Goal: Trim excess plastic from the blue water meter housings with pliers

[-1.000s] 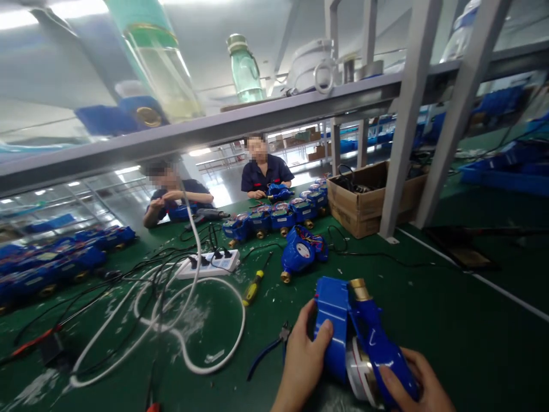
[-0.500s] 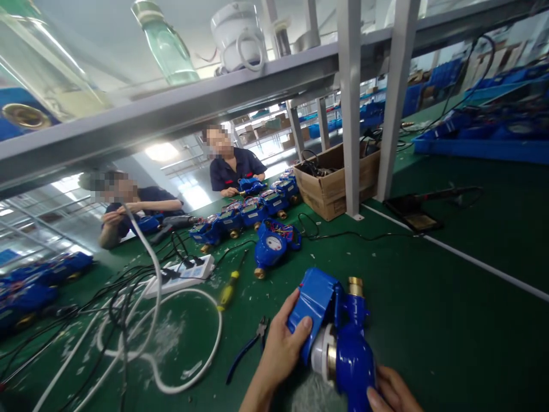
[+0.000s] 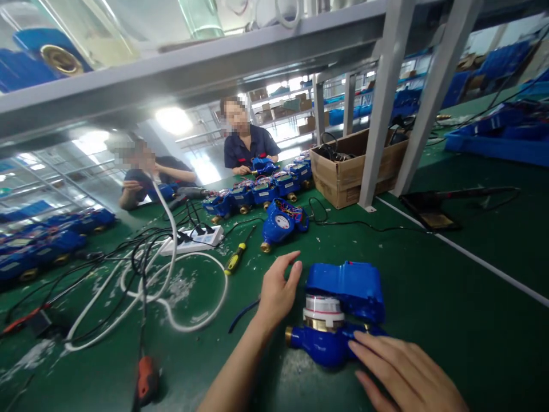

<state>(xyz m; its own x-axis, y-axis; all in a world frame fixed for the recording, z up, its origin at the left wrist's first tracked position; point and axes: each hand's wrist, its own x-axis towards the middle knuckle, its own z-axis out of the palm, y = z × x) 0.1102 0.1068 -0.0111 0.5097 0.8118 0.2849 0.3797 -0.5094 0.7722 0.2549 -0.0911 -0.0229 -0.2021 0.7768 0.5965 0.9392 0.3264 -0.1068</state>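
Note:
A blue water meter [image 3: 321, 346] lies on its side on the green bench, its brass threaded end pointing left. Its white and clear register with a brass ring faces the blue plastic housing [image 3: 343, 283] just beyond. My left hand [image 3: 278, 289] is off the meter to its left, fingers apart and holding nothing. My right hand [image 3: 403, 366] has its fingers stretched out over the meter's right end, seemingly touching it. Behind my left wrist, only a blue handle of the pliers [image 3: 244, 313] shows.
Another water meter [image 3: 277, 226] lies ahead, near a yellow screwdriver [image 3: 235, 258]. A power strip [image 3: 195, 240] and tangled cables lie left. Beyond are a row of meters [image 3: 263, 191], a carton [image 3: 338, 180] and two co-workers. A soldering iron stand [image 3: 433, 217] sits right; a shelf hangs overhead.
The water meter has been turned from upright in view to crosswise and rests on the bench. My left hand has let go of its housing. My right hand's fingers have straightened. The view has shifted.

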